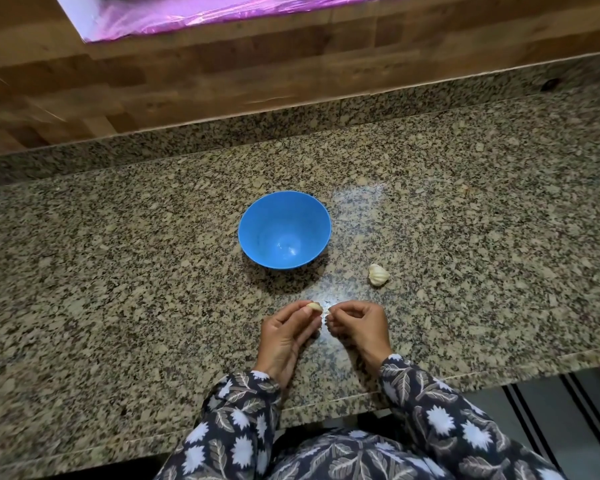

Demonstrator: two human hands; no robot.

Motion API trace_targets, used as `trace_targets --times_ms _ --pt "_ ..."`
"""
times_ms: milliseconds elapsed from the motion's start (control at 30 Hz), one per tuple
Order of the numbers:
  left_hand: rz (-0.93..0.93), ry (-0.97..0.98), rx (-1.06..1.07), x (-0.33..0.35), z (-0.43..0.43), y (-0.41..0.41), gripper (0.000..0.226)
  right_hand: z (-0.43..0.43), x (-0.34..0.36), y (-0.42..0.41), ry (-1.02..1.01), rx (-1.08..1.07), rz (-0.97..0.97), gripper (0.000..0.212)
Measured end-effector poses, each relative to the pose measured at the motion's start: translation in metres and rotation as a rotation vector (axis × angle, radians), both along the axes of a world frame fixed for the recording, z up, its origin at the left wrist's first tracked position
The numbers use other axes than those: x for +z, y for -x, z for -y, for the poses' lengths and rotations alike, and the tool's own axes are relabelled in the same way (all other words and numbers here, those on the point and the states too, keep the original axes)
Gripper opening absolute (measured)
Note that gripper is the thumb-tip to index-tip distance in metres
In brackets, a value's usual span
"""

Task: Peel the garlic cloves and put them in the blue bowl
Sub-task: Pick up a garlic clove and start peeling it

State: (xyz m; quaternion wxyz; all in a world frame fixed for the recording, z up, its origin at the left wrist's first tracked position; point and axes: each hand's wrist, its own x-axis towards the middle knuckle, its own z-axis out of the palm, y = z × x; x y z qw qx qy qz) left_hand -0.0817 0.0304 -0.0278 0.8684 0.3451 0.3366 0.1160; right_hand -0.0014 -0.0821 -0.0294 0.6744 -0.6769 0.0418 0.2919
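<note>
Head view, looking down on a speckled granite bench [118,237]. The blue bowl [274,216] stands upright on the bench and serves as the reference landmark.

Nearer the viewer than the bowl and slightly to its right, the two hands meet just above the bench surface. The left hand [286,332] has its fingers [300,311] curled, thumb and forefinger pinching a pale garlic clove [314,307] whose far end projects towards the right hand. The right hand [359,325] is likewise clenched, its fingertips [329,315] drawn together just beside the clove tip and nipping a pale sliver [327,310], too small to identify. The clove is held clear of the bowl, near the bowl's viewer-side wall.

A second garlic piece [378,275], ridged and cream-coloured, lies on the bench to the right of the bowl and somewhat nearer the viewer, apart from both hands.

Both forearms wear dark sleeves [243,410] printed with white flowers and leaves. Beyond the bowl, the bench ends at a raised granite lip; behind that rises a wooden panel [153,81], with pink plastic sheeting [187,15] at its upper edge.
</note>
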Motion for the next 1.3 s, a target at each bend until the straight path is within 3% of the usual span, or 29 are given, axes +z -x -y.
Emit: trace_targets --times_ms 167,300,367,533,700,800,933,1033,1133,1300 --pt "-0.016 0.020 -0.007 0.000 -0.004 0.001 0.021 0.004 -0.002 -0.001 0.076 0.053 0.102 0.020" --pt "-0.034 -0.039 -0.043 -0.001 -0.004 0.002 0.018 0.003 -0.004 0.000 0.165 0.175 0.301 0.006" --pt "-0.032 -0.071 -0.066 -0.001 -0.002 0.002 0.014 0.003 -0.004 -0.001 0.137 0.260 0.366 0.014" --pt "-0.049 -0.095 -0.066 -0.003 -0.003 0.002 0.016 0.001 0.001 0.004 -0.007 0.345 0.215 0.012" --pt "-0.056 -0.122 -0.079 -0.002 -0.003 0.003 0.019 0.005 0.004 0.001 -0.002 0.388 0.216 0.010" --pt "-0.065 -0.166 -0.100 0.001 -0.003 0.003 0.021 0.006 0.005 0.003 0.196 0.411 0.421 0.014" --pt "-0.160 -0.428 -0.189 0.007 0.000 -0.001 0.012 0.009 0.002 0.004 0.462 0.496 0.805 0.017" --pt "-0.214 -0.615 -0.242 0.007 -0.001 -0.004 0.014 0.010 0.002 0.002 0.517 0.623 0.903 0.018" --pt "-0.168 -0.675 -0.295 0.007 -0.004 -0.002 0.013 0.013 0.005 -0.003 0.311 0.629 0.677 0.012" --pt "-0.064 -0.523 -0.352 0.008 -0.012 0.004 0.012 0.015 0.010 0.003 -0.146 0.456 -0.153 0.018"
